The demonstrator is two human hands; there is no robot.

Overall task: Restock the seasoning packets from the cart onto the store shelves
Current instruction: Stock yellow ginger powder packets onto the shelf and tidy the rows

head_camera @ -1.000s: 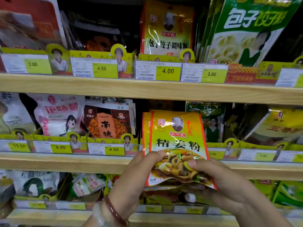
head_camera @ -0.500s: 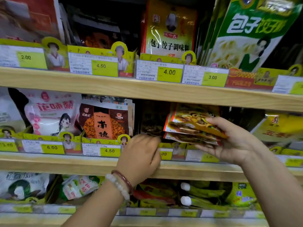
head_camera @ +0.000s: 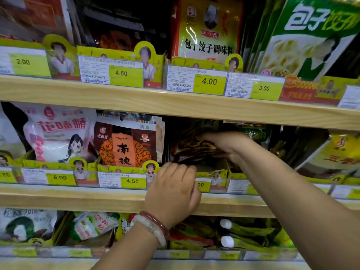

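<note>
A stack of yellow-and-red seasoning packets lies flat and tilted inside a dark slot on the middle shelf. My right hand reaches into that slot and grips the stack from the right, fingers over its top. Lower down, my left hand, with two bead bracelets on the wrist, curls its fingers over the front lip of the slot's yellow cardboard tray. The back of the slot is too dark to see into.
A brown-orange packet and a white-pink bag stand left of the slot. Green and yellow packets lean on the right. The upper shelf hangs close over my right hand. Price tags line each shelf front.
A second ago both hands held the packets upright before the shelf. Since then my right hand has carried them flat into the slot, and my left hand has moved to the tray's front lip.
</note>
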